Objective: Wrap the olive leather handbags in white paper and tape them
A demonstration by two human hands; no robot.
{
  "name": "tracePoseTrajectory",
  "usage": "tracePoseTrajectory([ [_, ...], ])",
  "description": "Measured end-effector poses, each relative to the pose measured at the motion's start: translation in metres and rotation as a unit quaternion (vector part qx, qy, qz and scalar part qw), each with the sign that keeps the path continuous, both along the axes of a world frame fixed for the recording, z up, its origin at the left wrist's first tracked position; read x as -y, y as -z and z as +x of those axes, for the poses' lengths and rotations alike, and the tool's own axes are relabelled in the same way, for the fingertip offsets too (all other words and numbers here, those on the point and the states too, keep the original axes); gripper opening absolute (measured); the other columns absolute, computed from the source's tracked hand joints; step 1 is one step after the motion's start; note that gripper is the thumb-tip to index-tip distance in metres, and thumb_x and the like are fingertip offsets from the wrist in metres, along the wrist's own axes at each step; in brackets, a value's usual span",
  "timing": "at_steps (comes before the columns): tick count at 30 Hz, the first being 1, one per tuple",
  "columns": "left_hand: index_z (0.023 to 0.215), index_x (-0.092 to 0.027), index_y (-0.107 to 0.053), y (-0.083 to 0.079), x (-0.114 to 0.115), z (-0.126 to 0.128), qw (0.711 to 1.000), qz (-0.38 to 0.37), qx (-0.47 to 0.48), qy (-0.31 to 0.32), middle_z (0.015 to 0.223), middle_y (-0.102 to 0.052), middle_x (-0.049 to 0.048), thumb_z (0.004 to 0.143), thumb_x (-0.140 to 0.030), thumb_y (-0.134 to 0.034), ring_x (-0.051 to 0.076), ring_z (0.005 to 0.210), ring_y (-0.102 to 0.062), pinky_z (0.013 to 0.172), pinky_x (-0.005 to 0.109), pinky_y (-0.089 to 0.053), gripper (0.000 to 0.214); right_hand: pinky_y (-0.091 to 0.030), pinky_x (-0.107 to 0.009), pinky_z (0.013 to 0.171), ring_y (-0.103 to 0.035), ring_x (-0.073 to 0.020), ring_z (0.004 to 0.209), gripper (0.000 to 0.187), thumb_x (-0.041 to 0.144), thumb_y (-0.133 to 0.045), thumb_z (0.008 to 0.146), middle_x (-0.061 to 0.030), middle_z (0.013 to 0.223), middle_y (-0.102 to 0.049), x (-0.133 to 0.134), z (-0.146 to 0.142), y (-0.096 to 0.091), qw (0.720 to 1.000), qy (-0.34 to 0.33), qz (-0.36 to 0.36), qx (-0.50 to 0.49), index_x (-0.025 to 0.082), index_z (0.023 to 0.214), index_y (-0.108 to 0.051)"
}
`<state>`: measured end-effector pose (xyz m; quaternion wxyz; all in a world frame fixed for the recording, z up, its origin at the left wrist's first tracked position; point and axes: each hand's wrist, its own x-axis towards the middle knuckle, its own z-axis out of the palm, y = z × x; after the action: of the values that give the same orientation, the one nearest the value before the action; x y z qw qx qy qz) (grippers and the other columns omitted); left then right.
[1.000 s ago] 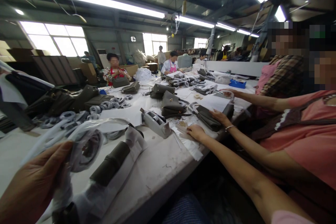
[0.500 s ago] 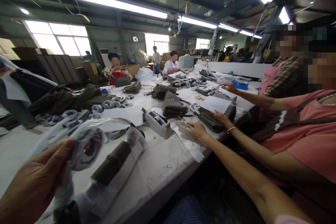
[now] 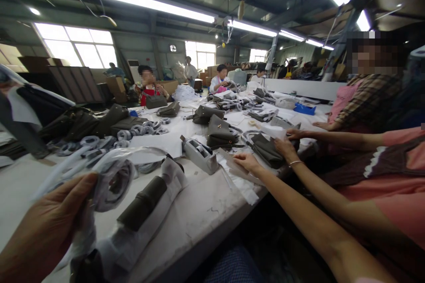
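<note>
My left hand [image 3: 43, 230] fills the lower left corner, its thumb and fingers closed on a coiled strap in clear plastic wrap [image 3: 113, 183], held just above the white table [image 3: 199, 216]. Just right of the coil, a dark olive bag part [image 3: 141, 203] lies on the table, half wrapped in white paper. My right hand is out of view. A co-worker in a pink top reaches in from the right, with one hand [image 3: 247, 161] on paper strips and the other [image 3: 285, 148] on a dark olive bag piece [image 3: 265, 150].
A grey tape dispenser [image 3: 201, 154] stands mid-table. Beyond it are olive handbags [image 3: 219, 132], several wrapped strap coils [image 3: 133, 132] and white sheets [image 3: 159, 143]. A second co-worker's hand [image 3: 297, 134] rests at the right edge. More people sit at the far end.
The co-worker in plaid has drawn a hand back toward the near bag piece. The view has shifted slightly. My left hand keeps its hold on the wrapped coil.
</note>
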<state>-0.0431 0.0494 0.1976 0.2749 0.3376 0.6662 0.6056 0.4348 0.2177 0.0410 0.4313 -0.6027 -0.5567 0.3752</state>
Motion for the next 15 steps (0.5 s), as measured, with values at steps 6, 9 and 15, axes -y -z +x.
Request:
tracePoseTrajectory([
  [6,0.084,-0.029,-0.076,-0.003,-0.002,0.004,0.998,-0.004,0.057,0.018,0.064,-0.071,-0.0079,0.027,-0.064,-0.089,0.013,0.052,-0.059,0.036,0.018,-0.042,0.068,-0.045,-0.017,0.051,-0.057,-0.0087,0.059,0.028,0.044,-0.070,0.084,-0.0064,0.082,-0.071,0.017,-0.025,-0.001,0.993,-0.039,-0.070,-0.084,0.016,0.081,-0.066],
  [9,0.085,-0.028,-0.076,-0.006,-0.001,0.008,0.997,-0.001,0.079,0.024,0.062,-0.071,-0.0071,0.023,-0.062,-0.090,0.013,0.052,-0.058,0.039,0.020,-0.045,0.072,-0.044,-0.017,0.049,-0.056,-0.0088,0.055,0.033,0.046,-0.075,0.079,-0.0036,0.073,-0.069,0.030,-0.037,0.000,0.987,-0.076,-0.103,-0.102,0.015,0.083,-0.067],
  [15,0.089,-0.029,-0.074,-0.021,0.011,0.020,0.995,-0.039,0.043,0.076,0.062,-0.069,-0.0098,0.047,-0.063,-0.085,0.010,0.049,-0.051,0.040,0.018,-0.038,0.055,-0.050,-0.018,0.056,-0.063,-0.0104,0.061,0.028,0.033,-0.083,0.071,-0.0013,0.074,-0.071,0.049,-0.063,0.000,0.983,-0.116,-0.098,-0.106,0.016,0.089,-0.070],
])
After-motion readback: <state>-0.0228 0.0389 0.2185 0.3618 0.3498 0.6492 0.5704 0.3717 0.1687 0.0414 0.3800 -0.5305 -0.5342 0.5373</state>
